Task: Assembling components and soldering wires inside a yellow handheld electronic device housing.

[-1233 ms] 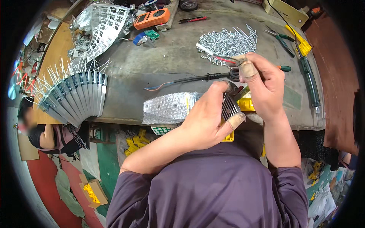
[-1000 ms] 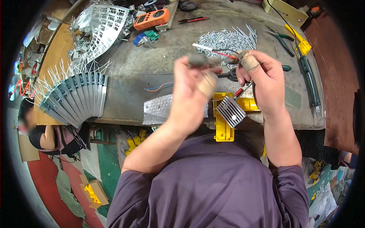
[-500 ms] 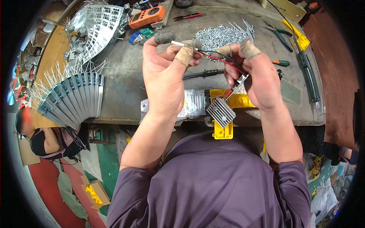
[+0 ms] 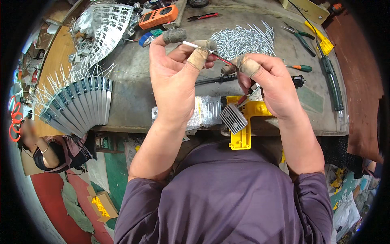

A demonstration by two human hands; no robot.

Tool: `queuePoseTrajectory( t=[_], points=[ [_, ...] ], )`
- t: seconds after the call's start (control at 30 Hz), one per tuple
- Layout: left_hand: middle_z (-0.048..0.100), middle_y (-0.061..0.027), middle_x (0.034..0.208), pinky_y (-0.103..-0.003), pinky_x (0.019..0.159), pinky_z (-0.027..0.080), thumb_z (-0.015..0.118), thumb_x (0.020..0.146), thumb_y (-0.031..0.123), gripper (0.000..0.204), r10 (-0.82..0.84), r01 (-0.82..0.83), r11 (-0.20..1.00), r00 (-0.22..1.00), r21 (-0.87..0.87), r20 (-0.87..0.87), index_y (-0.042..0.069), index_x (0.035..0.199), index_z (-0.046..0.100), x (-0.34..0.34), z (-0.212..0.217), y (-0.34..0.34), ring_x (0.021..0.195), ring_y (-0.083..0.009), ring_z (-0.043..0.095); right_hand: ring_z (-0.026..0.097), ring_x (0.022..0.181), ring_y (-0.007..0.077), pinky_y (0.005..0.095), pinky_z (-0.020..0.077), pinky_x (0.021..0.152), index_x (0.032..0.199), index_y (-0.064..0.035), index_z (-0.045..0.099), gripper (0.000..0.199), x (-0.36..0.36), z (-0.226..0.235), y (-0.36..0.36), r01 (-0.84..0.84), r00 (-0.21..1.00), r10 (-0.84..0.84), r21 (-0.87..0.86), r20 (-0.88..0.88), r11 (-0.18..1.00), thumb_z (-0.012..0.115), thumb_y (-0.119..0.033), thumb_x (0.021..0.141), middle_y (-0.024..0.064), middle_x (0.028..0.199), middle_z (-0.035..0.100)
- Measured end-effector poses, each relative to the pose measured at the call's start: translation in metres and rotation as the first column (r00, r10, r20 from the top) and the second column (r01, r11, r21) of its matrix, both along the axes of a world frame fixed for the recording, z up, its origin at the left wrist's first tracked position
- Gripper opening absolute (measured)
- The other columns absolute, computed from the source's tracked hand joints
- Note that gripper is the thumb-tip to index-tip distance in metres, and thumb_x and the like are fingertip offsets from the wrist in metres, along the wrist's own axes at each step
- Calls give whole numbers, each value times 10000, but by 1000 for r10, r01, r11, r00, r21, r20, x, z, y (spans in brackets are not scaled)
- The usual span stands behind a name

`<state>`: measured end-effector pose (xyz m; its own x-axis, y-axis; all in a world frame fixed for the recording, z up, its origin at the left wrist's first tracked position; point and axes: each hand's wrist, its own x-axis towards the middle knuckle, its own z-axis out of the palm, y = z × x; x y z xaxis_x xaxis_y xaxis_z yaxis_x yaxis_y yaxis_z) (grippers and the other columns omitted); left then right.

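Note:
My left hand (image 4: pixel 175 83), with tape on its fingers, pinches a thin white tube (image 4: pixel 189 44) above the bench. A red wire (image 4: pixel 223 59), with a dark one beside it, runs from there to my right hand (image 4: pixel 275 81). My right fingers, also taped, are closed on these wires close to the left fingertips. Below the right hand hangs a finned grey heat sink (image 4: pixel 235 118), joined to the wires. Behind it lies a yellow plastic housing (image 4: pixel 240 140) that juts over the bench edge. How the wire ends meet the tube is hidden by my fingers.
A pile of screws (image 4: pixel 239 42) lies beyond my hands. On the right are pliers (image 4: pixel 302 40), a screwdriver (image 4: pixel 300 68) and a soldering iron (image 4: pixel 331 83). To the left stand a row of metal strips with wires (image 4: pixel 79 105) and an orange multimeter (image 4: pixel 159 17). Another person sits at far left.
My right hand has moved left along the wires, closer to the left fingertips. The heat sink has shifted slightly left. My left hand still pinches the white tube.

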<state>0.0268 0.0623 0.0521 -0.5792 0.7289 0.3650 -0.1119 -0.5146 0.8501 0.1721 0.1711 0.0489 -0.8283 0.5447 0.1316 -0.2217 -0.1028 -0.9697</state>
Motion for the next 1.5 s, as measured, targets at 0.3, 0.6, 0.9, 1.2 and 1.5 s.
queuePoseTrajectory(
  t=[0.3,0.6,0.9,1.2,1.5],
  points=[
    [640,-155,986,-313,775,537,632,881,-7,448,-29,28,999,999,-43,-29,-7,1206,323,-4,3,-2,858,-182,645,505,634,38,209,428,573,994,11,688,238,0,2,0,5,999,-7,46,36,999,626,-209,925,-29,700,575],
    [636,-162,1012,-291,794,531,602,879,-42,445,59,-61,998,983,-6,-174,-14,1216,313,0,0,-2,903,-176,643,458,621,54,234,395,566,916,14,671,233,-5,3,-9,125,986,-149,244,81,962,595,-206,930,-35,677,529],
    [647,-173,1010,-305,805,537,587,886,-50,436,48,-53,998,986,-33,-159,0,1221,312,0,5,-4,901,-191,653,487,611,89,255,398,585,808,21,615,339,0,8,-1,39,992,-48,83,116,996,528,-275,950,20,656,553],
    [649,-172,1017,-316,799,543,586,902,-29,435,25,-27,1000,982,-10,-189,-5,1230,302,-4,5,-6,902,-194,652,512,640,133,282,411,655,788,-1,644,373,-1,10,0,-11,993,33,-191,111,982,516,-320,935,32,668,572],
    [641,-167,1029,-310,799,541,579,900,-31,436,13,-15,1000,983,-5,-184,-2,1235,301,-8,4,-9,917,-180,641,453,615,44,229,393,558,886,19,681,202,-2,8,-8,-51,990,40,84,135,995,640,-178,892,-39,665,539]
  ],
)
